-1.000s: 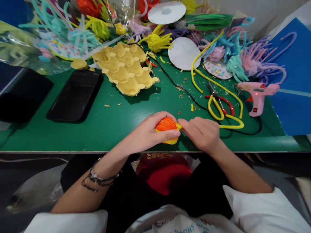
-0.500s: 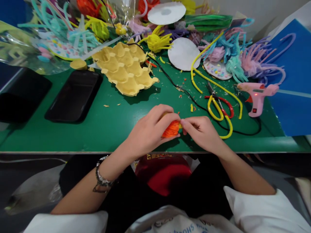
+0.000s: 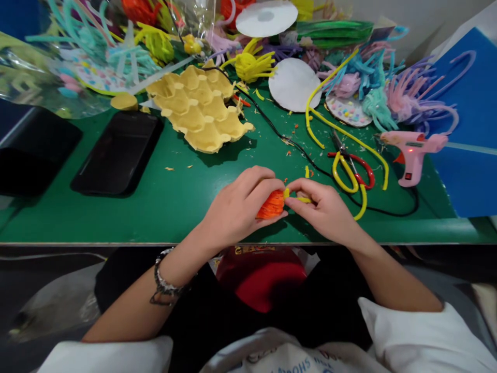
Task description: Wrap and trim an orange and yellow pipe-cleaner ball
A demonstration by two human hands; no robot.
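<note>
Near the front edge of the green table, my left hand is wrapped round an orange fuzzy bundle, which looks wound from pipe cleaner. Its far side is hidden under my fingers. At the bundle's right end, the thumb and fingertips of my right hand pinch a yellow pipe cleaner, part of which shows between the fingers. Right of that hand lie scissors with red and yellow handles. Loose yellow pipe cleaners curve beside and behind them.
A yellow egg carton piece sits behind my hands, a black phone to the left. A pink glue gun stands at the right, its black cord crossing the table. White discs and colourful pipe-cleaner bundles crowd the back.
My right fingers have opened slightly and shifted their pinch, so more of the yellow pipe cleaner shows at the bundle's end. My left hand keeps its hold almost unmoved.
</note>
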